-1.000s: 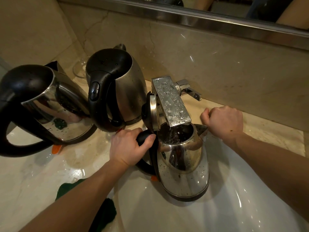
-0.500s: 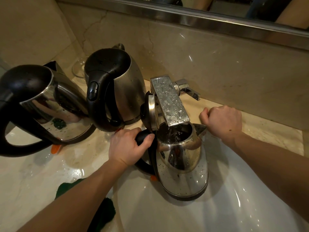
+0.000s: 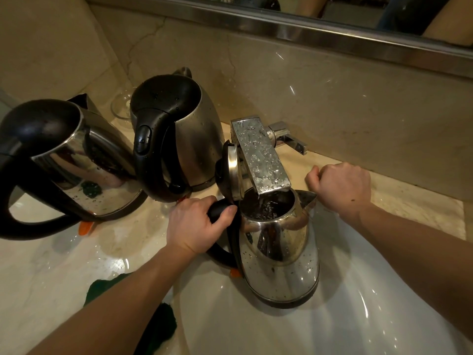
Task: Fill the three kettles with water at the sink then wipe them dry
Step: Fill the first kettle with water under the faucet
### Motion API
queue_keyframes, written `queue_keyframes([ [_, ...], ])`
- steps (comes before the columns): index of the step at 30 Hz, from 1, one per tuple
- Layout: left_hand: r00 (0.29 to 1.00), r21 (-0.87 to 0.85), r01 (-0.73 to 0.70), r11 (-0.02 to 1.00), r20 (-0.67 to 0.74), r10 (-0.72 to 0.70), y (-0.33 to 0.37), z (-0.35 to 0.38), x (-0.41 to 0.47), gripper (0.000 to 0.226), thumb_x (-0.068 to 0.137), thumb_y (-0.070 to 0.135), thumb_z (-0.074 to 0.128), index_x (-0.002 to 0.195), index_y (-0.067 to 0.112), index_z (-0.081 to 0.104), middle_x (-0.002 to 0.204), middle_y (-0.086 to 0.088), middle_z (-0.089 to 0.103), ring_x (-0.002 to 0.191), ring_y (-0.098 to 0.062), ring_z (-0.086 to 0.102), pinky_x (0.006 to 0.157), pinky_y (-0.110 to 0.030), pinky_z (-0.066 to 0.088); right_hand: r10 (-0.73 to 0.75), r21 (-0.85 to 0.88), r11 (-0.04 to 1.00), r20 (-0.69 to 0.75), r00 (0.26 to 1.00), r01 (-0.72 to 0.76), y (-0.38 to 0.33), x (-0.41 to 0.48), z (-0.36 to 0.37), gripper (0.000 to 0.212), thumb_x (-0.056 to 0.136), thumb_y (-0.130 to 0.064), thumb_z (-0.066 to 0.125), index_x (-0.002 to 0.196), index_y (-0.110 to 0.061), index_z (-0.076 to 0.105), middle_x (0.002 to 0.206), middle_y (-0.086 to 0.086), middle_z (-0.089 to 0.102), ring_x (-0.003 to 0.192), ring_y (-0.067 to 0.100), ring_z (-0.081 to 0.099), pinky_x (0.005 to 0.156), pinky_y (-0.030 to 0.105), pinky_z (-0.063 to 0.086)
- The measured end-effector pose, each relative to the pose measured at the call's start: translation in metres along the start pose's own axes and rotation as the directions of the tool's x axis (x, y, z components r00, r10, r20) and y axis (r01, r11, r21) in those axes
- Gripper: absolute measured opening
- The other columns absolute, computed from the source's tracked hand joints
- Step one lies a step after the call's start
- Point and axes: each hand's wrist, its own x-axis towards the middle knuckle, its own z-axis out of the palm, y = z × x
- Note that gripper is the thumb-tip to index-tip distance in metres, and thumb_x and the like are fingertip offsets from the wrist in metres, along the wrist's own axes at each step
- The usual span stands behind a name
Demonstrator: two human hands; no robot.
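Nothing's moved: my L hand (image 3: 197, 226) still grips kettle (image 3: 279, 252) under tap (image 3: 261, 160), R hand (image 3: 340, 190) fisted empty, fill ongoing.

Marble counter (image 3: 51, 272) — left kettle (image 3: 84, 170), middle kettle (image 3: 197, 139), green cloth (image 3: 163, 326).

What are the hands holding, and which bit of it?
The left hand grips the open kettle by its black handle, under the tap. The right hand is a fist; nothing shows in it.
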Motion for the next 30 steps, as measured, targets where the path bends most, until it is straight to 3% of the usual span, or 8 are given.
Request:
queue_keyframes([
  [19, 1.000, -0.002, 0.008, 1.000, 0.004, -0.008, -0.0002, 0.0006, 0.0002, 0.074, 0.080, 0.070, 0.020, 0.079, 0.016, 0.070, 0.056, 0.002, 0.057, 0.057, -0.015, 0.054, 0.057, -0.030, 0.043, 0.003, 0.018, 1.000, 0.004, 1.000, -0.003, -0.0003, 0.0000, -0.0006, 0.054, 0.095, -0.040, 0.028, 0.047, -0.018, 0.037, 0.054, 0.008, 0.049, 0.058, 0.030, 0.058, 0.061, 0.032, 0.049],
  [30, 1.000, 0.005, 0.011, 1.000, 0.009, -0.012, -0.0009, 0.0009, -0.0001, 0.073, 0.080, 0.071, 0.019, 0.076, 0.017, 0.068, 0.055, 0.003, 0.055, 0.056, -0.015, 0.053, 0.058, -0.030, 0.043, 0.007, 0.005, 1.000, -0.003, 1.000, -0.007, 0.0003, 0.0001, 0.0005, 0.053, 0.095, -0.041, 0.028, 0.051, -0.017, 0.047, 0.055, 0.008, 0.054, 0.057, 0.028, 0.056, 0.061, 0.031, 0.047],
])
